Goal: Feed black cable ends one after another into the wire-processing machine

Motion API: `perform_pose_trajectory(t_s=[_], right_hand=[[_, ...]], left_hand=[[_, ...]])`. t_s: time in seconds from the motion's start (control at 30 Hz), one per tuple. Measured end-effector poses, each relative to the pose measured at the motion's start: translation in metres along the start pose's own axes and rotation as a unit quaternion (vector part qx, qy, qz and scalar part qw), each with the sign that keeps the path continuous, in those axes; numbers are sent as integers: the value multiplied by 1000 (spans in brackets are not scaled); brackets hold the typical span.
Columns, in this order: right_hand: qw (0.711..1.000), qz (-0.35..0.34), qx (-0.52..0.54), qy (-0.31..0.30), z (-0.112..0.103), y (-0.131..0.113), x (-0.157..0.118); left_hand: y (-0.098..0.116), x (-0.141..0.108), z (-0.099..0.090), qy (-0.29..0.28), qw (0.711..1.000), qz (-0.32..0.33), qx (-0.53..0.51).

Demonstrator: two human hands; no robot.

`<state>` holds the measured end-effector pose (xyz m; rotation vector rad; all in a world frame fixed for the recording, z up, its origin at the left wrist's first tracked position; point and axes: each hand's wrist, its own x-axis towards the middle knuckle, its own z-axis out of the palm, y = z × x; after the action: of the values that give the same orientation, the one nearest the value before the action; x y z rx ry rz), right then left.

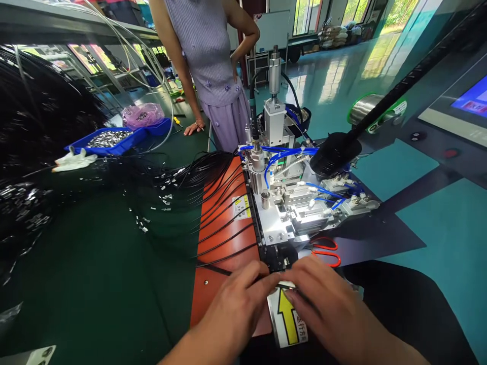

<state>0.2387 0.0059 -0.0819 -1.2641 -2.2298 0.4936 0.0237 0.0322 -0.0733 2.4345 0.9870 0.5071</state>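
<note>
My left hand [245, 294] is closed on a black cable [216, 269] at the lower edge of the orange-red plate [228, 248]. Beside it, my right hand [323, 299] has its fingers pressed together near the cable's end, over a label with a yellow arrow [287, 317]. The fingertips of both hands almost meet. What the right fingers hold is too hidden to make out. Just beyond the hands stands a metal machine [279, 218] with blue air tubes. Several black cables lie side by side across the plate, their ends at the machine's edge.
Red-handled scissors [329, 256] lie right of the machine. Blue trays [125, 142] with metal parts, a white glove [74, 160] and loose cables are on the green table [95, 263]. A person [209, 61] stands behind, one hand on the table. A black lamp [335, 154] hangs over the machine.
</note>
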Motion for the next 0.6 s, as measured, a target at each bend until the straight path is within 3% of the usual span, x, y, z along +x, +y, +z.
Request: perform_pose_trajectory(t_s=[0.1,0.17,0.23,0.33,0.6], right_hand=[[986,139,83,29,-3,14,-10],[963,228,143,30,-1,17,-14],[942,275,191,28,1,16,-16],[930,287,230,30,2,13,-16],[937,276,213,32,0,11,-17]], left_hand=[[-4,-2,19,62,997,24,42],[-6,-1,23,86,993,41,64],[-7,0,22,98,991,51,73],[-6,1,20,98,990,61,81],[-4,-1,23,126,985,50,108]])
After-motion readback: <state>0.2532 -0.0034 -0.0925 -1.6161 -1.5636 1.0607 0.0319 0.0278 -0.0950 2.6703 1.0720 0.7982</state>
